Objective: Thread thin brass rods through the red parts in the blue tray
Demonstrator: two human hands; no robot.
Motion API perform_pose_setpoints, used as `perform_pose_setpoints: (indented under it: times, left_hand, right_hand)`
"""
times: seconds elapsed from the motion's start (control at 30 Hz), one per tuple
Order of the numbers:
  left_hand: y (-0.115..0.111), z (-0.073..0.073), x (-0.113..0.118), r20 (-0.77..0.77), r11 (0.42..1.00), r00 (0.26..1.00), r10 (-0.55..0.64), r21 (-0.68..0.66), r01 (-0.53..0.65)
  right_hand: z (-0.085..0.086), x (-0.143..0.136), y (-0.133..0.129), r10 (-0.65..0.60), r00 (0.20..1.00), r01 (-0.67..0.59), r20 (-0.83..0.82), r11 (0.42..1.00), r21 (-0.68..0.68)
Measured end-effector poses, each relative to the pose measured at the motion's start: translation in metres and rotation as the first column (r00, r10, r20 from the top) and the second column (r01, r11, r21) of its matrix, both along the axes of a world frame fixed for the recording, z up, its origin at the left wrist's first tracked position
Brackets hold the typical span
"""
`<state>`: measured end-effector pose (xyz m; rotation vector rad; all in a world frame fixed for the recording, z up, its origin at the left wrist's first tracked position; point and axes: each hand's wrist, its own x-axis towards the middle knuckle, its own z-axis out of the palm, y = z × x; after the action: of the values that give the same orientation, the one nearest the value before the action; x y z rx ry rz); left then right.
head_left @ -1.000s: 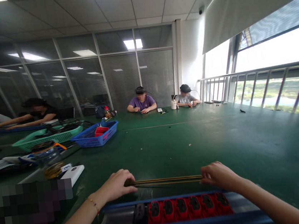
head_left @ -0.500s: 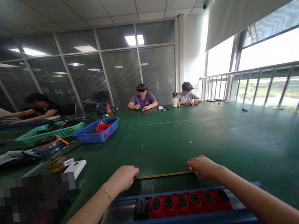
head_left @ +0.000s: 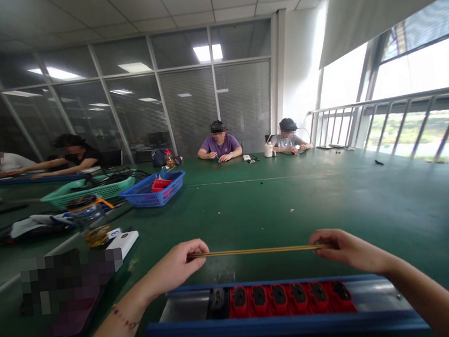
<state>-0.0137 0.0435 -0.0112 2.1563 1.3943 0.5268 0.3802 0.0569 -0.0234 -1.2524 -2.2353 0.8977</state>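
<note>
Brass-coloured thin rods [head_left: 258, 250] run left to right between the left hand [head_left: 192, 257] and the right hand [head_left: 331, 247], each gripping one end with curled fingers. Just nearer on the green table [head_left: 333, 194], a blue channel [head_left: 283, 328] holds a row of red sockets [head_left: 289, 301] with a black socket [head_left: 217, 302] at their left.
</note>
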Motion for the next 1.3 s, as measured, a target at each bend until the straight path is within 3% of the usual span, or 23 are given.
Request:
perform_pose_setpoints:
  times: [0.13,0.3,0.53,0.77,1.0,1.2,1.3]
  left_hand:
    - [-0.031,0.012,0.009,0.065,0.992,0.998,0.002,-0.122,0.006]
    - [-0.044,-0.001,0.01,0.085,0.981,0.996,0.023,-0.194,-0.006]
    - [-0.037,-0.022,0.009,0.155,0.965,0.988,0.025,-0.261,0.017]
    - [-0.04,-0.02,0.013,0.119,0.976,0.993,0.019,-0.218,0.008]
    - [-0.041,-0.024,0.015,0.201,0.966,0.98,0.003,-0.255,0.05]
    - [-0.042,-0.025,0.016,0.213,0.962,0.977,0.024,-0.269,0.035]
    - [-0.042,-0.026,0.014,0.213,0.964,0.976,0.031,-0.264,0.027]
  right_hand:
    - [0.009,0.007,-0.039,-0.064,0.989,0.059,-0.135,0.998,-0.038]
    - [-0.001,0.01,-0.064,-0.055,0.997,0.047,-0.061,0.99,-0.131]
    - [-0.007,0.013,-0.062,-0.066,0.996,0.071,0.053,0.992,-0.105]
    - [-0.012,0.016,-0.06,-0.076,0.988,0.084,0.132,0.995,-0.057]
    - [-0.021,0.023,-0.054,-0.119,0.976,0.117,0.182,0.993,0.02]
    - [-0.02,0.021,-0.051,-0.176,0.983,0.173,0.056,0.984,0.052]
    - [-0.019,0.025,-0.049,-0.265,0.961,0.269,-0.075,0.962,0.05]
